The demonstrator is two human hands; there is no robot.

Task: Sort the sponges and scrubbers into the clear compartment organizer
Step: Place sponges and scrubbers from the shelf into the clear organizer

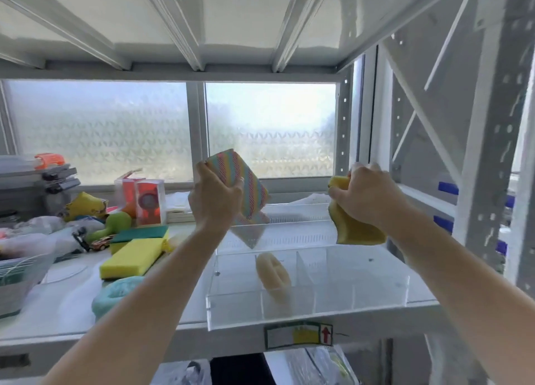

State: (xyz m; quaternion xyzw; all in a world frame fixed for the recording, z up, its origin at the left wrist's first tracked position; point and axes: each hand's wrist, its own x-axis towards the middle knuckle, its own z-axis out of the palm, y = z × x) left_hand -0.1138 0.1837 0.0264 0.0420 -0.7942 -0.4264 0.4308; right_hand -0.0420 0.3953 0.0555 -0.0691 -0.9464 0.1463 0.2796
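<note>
Organizer [333, 303] sat on shelf, pale scrubber [272, 271] inside. Left hand [215, 195] grip pinched striped sponge [246, 182]; right hand [366, 193] grip squeezed yellow sponge [357, 228]. Placement step; next: lower each into separate compartment.

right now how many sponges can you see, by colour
Striped multicolour sponge, in the left hand: 1
Plain yellow sponge, in the right hand: 1
Yellow-and-green sponges: 2
Cream sponge, in the organizer: 1
Teal sponge: 1
Total: 6
</note>
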